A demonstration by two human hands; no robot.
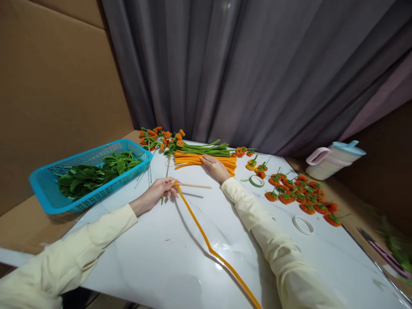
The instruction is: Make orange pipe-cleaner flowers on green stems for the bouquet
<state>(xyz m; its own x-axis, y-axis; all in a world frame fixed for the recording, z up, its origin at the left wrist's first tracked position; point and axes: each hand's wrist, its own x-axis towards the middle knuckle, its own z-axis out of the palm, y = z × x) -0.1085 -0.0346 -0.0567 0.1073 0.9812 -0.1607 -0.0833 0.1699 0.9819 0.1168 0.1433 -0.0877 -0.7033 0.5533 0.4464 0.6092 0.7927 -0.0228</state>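
Observation:
My left hand (159, 190) is closed on a thin wooden stick (197, 186) and the end of an orange pipe cleaner (198, 228). The stick points right, while the pipe cleaner bends at the stick and runs down toward the table's front edge. Under the wrist and fingers a thin green stem shows. My right hand (216, 166) lies with fingers stretched over a bundle of orange pipe cleaners (188, 159). Just behind that bundle are green pipe cleaners (209, 149).
A blue basket (85, 205) of green leaves stands left. Orange fuzzy flowers (161, 135) lie at the back, and more orange pumpkin-like pieces (301, 195) at right. Tape rolls (303, 225), a lidded pitcher (333, 161) and pink-handled scissors (386, 255) are on the right side.

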